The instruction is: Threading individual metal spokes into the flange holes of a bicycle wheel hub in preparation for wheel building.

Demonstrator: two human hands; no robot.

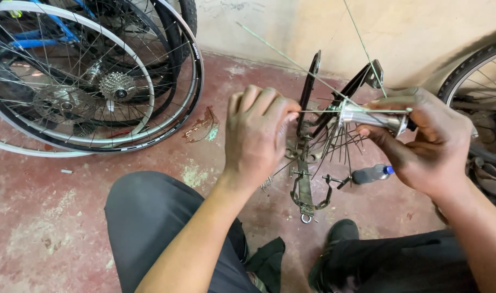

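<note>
— What's gripped?
— The right hand (430, 144) is clamped around a silver hub (370, 116); the left hand (258, 135) pinches a thin spoke (335, 111) running into it.
— Where?
— Above a metal stand (305, 179) on the red floor (52, 217).

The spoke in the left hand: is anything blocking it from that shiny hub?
Nothing visible does. The left hand pinches the spoke, which runs straight to the hub gripped by the right hand. Other spokes hang below.
</note>
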